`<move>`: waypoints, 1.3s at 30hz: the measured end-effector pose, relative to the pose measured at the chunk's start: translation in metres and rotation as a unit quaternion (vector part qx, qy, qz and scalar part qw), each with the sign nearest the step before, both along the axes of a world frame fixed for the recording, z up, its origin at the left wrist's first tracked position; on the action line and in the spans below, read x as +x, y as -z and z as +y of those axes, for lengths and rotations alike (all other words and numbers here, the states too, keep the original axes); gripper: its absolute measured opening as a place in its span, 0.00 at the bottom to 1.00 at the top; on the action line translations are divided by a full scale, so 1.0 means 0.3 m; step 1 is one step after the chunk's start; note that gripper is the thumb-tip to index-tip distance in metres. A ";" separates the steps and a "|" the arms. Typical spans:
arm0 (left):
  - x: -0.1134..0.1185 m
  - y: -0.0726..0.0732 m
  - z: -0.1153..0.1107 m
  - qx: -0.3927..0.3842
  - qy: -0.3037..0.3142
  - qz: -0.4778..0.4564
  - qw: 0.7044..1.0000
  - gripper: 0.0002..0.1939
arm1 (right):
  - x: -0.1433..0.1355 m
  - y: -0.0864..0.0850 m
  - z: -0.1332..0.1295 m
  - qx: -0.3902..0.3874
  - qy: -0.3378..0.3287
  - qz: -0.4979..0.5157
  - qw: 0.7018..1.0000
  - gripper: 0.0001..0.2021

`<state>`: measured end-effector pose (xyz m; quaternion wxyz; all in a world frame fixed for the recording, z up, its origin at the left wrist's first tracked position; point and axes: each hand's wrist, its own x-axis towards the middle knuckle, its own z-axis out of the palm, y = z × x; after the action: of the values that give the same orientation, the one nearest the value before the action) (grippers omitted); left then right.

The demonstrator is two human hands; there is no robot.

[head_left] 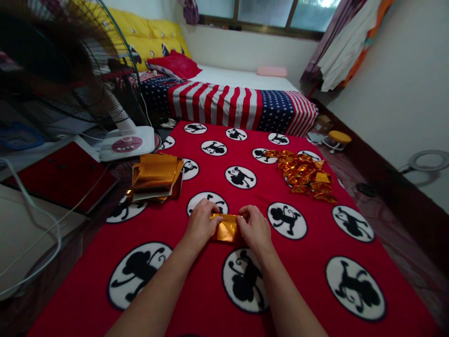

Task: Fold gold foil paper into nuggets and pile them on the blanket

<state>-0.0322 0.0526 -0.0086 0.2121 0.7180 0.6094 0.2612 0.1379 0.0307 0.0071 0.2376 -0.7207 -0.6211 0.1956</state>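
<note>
A small shiny gold sheet [226, 230], folded along its far edge, lies between my two hands over the red cloth [196, 285] with monkey circles. My left hand [202, 222] pinches its left end, thumb on top. At the right end, my right hand [255, 225] grips the sheet between thumb and fingers. To the left rests a stack of gold sheets [157, 174], somewhat uneven. Several folded gold pieces [303, 174] lie in a pile at the right back of the cloth.
A standing fan [126, 140] is at the left, beside a red board [59, 175] and a white cable [52, 220]. Behind the cloth is a bed with a flag-patterned cover [224, 100]. A yellow stool [339, 137] stands at the right back.
</note>
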 end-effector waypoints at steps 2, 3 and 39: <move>-0.002 -0.012 -0.002 -0.002 -0.008 0.024 1.000 0.12 | 0.001 0.000 0.001 0.005 -0.005 -0.014 1.000 0.07; -0.003 -0.020 -0.002 -0.006 -0.011 0.040 0.999 0.13 | 0.002 0.000 0.002 0.006 -0.009 -0.022 1.000 0.09; 0.009 -0.052 0.194 -0.100 -0.055 -0.017 0.993 0.11 | 0.057 -0.004 0.167 0.025 0.020 0.021 0.999 0.08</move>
<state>-0.0296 0.1106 0.0070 0.2785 0.6543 0.6668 0.2227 0.1548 0.0808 0.0083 0.2723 -0.7225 -0.6062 0.1907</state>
